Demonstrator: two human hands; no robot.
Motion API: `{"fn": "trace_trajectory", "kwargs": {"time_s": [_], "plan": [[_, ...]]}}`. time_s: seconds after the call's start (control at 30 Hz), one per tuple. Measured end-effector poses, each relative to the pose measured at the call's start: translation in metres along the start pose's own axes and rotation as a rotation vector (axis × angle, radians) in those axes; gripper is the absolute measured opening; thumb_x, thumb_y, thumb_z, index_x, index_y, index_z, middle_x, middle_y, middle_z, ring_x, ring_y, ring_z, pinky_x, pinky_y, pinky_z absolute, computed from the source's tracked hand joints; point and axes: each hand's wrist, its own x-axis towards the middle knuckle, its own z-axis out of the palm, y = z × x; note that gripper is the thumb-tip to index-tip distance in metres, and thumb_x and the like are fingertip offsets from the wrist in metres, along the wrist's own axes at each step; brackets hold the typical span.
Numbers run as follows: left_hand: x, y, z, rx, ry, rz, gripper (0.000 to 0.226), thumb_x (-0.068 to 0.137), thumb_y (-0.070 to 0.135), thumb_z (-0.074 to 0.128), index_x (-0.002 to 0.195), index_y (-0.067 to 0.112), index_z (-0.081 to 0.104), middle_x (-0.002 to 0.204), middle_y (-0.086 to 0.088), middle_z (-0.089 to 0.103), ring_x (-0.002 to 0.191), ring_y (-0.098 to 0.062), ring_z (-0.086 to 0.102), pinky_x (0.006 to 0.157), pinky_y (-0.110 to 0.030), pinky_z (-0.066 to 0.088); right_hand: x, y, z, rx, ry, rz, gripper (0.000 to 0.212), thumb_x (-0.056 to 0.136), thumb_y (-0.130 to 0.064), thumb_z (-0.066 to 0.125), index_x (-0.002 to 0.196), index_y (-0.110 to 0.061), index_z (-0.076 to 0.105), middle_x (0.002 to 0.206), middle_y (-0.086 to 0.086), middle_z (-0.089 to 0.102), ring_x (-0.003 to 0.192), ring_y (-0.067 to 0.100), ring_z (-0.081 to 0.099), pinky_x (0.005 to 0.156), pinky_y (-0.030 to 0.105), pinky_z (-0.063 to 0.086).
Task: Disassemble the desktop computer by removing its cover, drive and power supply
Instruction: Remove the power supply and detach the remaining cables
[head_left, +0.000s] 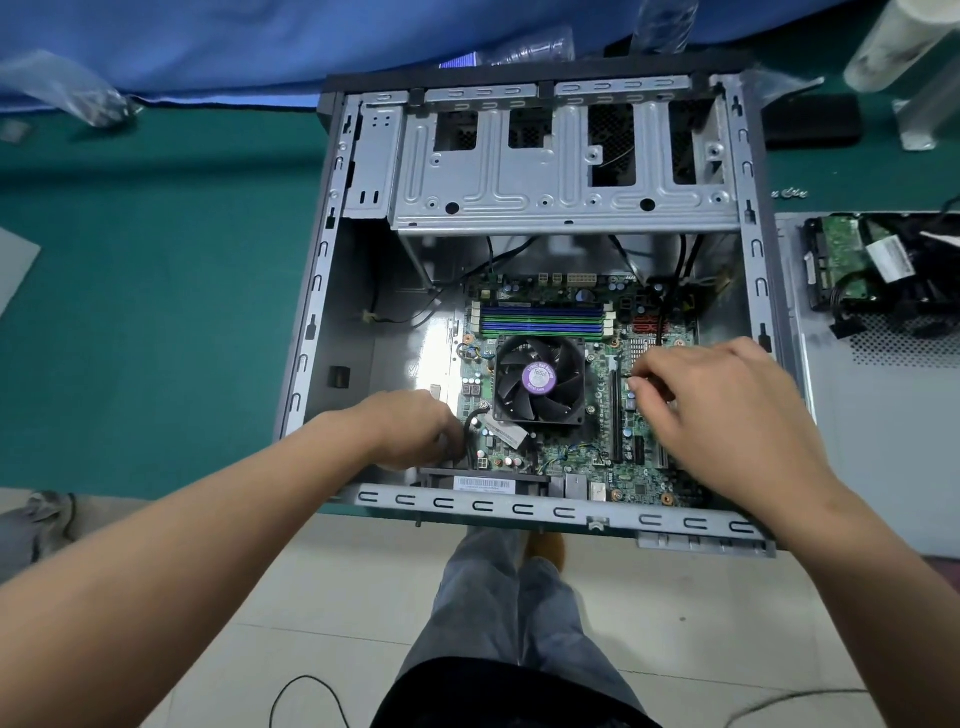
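Chassis of grey sheet steel (311, 291), cover already off, lying open-side-up on green bench mat (156, 312). Green motherboard (571, 457) with black round-bladed cooler fan (540, 382) exposed in lower half; empty grey drive cage (561, 176) across upper half. Removed grey side cover (883, 415) to the right, carrying green-boarded drive (841, 260) and black cabled unit (930, 280), judged to be the power supply.

Step in hand, by judgement: cable clearance inside chassis, main removals apparently complete. Left hand (410, 434) at board's lower left corner, grip curled round black cable (470, 423). Right hand (727, 410) over board's right side beside black expansion slot (617, 410), fingertips (636, 376) pinched; object held, if any, too small to tell.

Next move: firm straight pull on connector, not on wire; board steadied.
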Motion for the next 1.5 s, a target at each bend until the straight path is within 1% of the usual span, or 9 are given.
{"fn": "trace_trajectory", "kwargs": {"time_s": [0.3,0.53,0.67,0.73,0.87,0.97,1.1,1.27,1.5], "plan": [[-0.008,-0.003,-0.008,-0.076,0.123,-0.026,0.021,0.094,0.033,0.052,0.107,0.042,0.067,0.103,0.008,0.067,0.095,-0.018,0.06,0.078,-0.033,0.05,0.0,0.001,0.001,-0.002,-0.004,-0.005,0.028,0.095,-0.036,0.037,0.09,-0.021,0.061,0.083,-0.005,0.068,0.071,0.018,0.06,0.088,0.034,0.039],[-0.032,-0.006,-0.034,-0.598,0.426,0.008,0.028,0.089,0.018,0.064,0.089,0.045,0.069,0.073,0.013,0.068,0.07,-0.009,0.062,0.072,-0.021,0.046,0.0,0.0,-0.003,0.075,0.017,-0.004,0.027,0.095,-0.039,0.042,0.102,-0.024,0.063,0.091,-0.008,0.069,0.074,0.014,0.059,0.088,0.03,0.036],[-0.041,0.022,-0.044,-1.061,0.474,0.147,0.027,0.089,0.009,0.064,0.091,0.034,0.074,0.067,0.009,0.064,0.063,-0.013,0.049,0.06,-0.025,0.036,0.004,-0.009,-0.011,0.538,0.149,0.041,0.022,0.091,-0.029,0.056,0.109,-0.021,0.068,0.096,-0.01,0.068,0.08,0.005,0.057,0.075,0.014,0.038],[-0.042,0.037,-0.048,-1.234,0.48,0.239,0.027,0.09,0.002,0.06,0.095,0.025,0.073,0.064,0.006,0.06,0.056,-0.006,0.048,0.053,-0.017,0.034,0.008,-0.018,-0.014,0.797,0.132,0.064,0.022,0.09,-0.023,0.06,0.111,-0.022,0.067,0.091,-0.016,0.065,0.08,-0.004,0.058,0.071,0.003,0.039],[-0.037,0.064,-0.055,-1.458,0.499,0.357,0.026,0.09,-0.003,0.055,0.101,0.014,0.07,0.062,0.006,0.058,0.044,0.001,0.043,0.045,-0.007,0.033,0.017,-0.027,-0.016,1.209,0.078,0.182,0.016,0.089,-0.012,0.062,0.101,-0.018,0.069,0.083,-0.005,0.07,0.075,0.002,0.066,0.071,0.012,0.05],[-0.028,0.074,-0.063,-1.459,0.521,0.362,0.024,0.09,0.0,0.057,0.104,0.014,0.071,0.062,0.006,0.061,0.046,0.001,0.044,0.046,-0.008,0.034,0.023,-0.024,-0.021,1.537,0.132,0.269,0.014,0.087,-0.002,0.061,0.089,-0.012,0.07,0.073,0.004,0.071,0.067,0.013,0.068,0.066,0.02,0.054],[-0.016,0.082,-0.08,-1.461,0.564,0.378,0.022,0.09,0.002,0.058,0.103,0.013,0.071,0.065,0.008,0.063,0.047,0.003,0.048,0.046,-0.008,0.032,0.033,-0.014,-0.029,1.665,0.158,0.318,0.016,0.084,0.003,0.063,0.084,-0.011,0.07,0.07,0.006,0.071,0.065,0.013,0.068,0.065,0.018,0.054],[-0.002,0.084,-0.101,-1.454,0.583,0.388,0.023,0.091,0.002,0.056,0.1,0.017,0.07,0.065,0.008,0.067,0.045,0.003,0.047,0.046,-0.008,0.033,0.052,0.001,-0.041,1.566,0.235,0.361,0.019,0.081,0.007,0.064,0.078,-0.012,0.069,0.066,0.003,0.07,0.063,0.012,0.067,0.063,0.017,0.054],[0.018,0.066,-0.095,-1.406,0.45,0.31,0.032,0.095,0.006,0.053,0.108,0.028,0.07,0.079,0.005,0.069,0.054,-0.008,0.041,0.05,-0.016,0.035,0.059,0.076,-0.039,1.425,0.58,0.573,0.019,0.081,0.003,0.066,0.084,-0.014,0.073,0.073,-0.004,0.071,0.066,0.008,0.065,0.07,0.017,0.054]]}}
